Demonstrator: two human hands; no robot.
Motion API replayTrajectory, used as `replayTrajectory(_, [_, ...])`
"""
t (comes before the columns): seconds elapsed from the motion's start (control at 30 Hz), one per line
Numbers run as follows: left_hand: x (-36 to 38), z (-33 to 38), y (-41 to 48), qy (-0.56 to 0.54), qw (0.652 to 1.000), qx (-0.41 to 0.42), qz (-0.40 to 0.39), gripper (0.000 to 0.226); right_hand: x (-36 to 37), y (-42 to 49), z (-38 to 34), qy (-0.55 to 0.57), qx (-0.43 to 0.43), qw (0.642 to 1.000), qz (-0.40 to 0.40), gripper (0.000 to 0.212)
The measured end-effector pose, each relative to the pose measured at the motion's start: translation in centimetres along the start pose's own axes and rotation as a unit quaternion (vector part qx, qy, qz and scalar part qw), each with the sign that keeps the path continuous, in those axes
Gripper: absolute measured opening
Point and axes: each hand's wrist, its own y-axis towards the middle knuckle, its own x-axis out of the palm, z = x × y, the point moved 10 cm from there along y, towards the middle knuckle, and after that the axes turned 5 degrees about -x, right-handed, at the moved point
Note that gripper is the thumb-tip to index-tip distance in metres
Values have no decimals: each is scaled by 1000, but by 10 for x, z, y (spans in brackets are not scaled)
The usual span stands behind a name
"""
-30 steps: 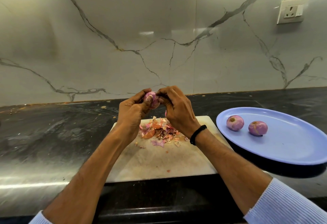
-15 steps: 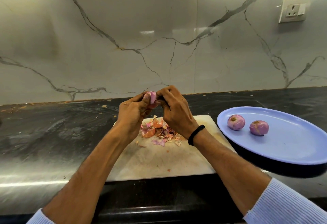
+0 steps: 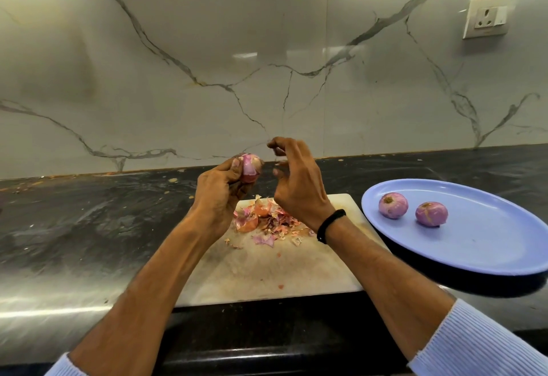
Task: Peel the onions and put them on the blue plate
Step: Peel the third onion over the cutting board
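From my remote seat, I saw the left hand (image 3: 219, 188) gripping a half-peeled onion (image 3: 251, 168), its fingers (image 3: 235, 165) wrapped round the lower half so that the top stayed bare for stripping. Loose pink flaps of skin stood off that upper part. The onion was held in the air above the back edge of the cutting board (image 3: 267, 272), which lay at the counter's (image 3: 89, 227) front edge, about midway along it. I judged that height and spot to be deliberate, so that scraps would drop on the board and not on the dark stone.

The right hand (image 3: 296, 185) hung just beside the onion, apart from it, with a black band (image 3: 330, 225) on the wrist. Its fingers (image 3: 284, 144) were curled, forefinger and thumb drawn close together at the top. I could not tell whether a shred of skin was pinched between them.

A heap of peelings (image 3: 261, 218) sat on the board's far half, directly under both hands, which fitted that reading.

Toward the right end of the counter was the blue plate (image 3: 474, 257), jutting over the front edge. Two peeled onions (image 3: 393, 205) (image 3: 431, 213) rested on its far-left part, near each other but not touching, with plenty of bare plate beside them. By my estimate the third onion needed its remaining skin off before it could join them.
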Motion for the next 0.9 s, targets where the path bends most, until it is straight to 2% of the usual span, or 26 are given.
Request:
replayTrajectory(0.07, [3,2,-2,12,1000,12,-9,23,8,-1,-3,-8,-13,999,-34,60])
replayTrajectory(0.2, [7,7,-5,38,999,32,-21,23,21,-3,-5,-13,-35,997,-64,61])
replayTrajectory(0.37, [11,8,-6,50,997,42,-33,24,20,-3,-8,-12,-58,997,-57,47])
replayTrajectory(0.77, [10,7,-6,54,997,38,-30,28,21,-4,-11,-18,-80,994,-71,34])
replayTrajectory(0.9, [10,8,-8,37,999,32,-23,26,18,-4,-14,-32,-90,994,-56,20])
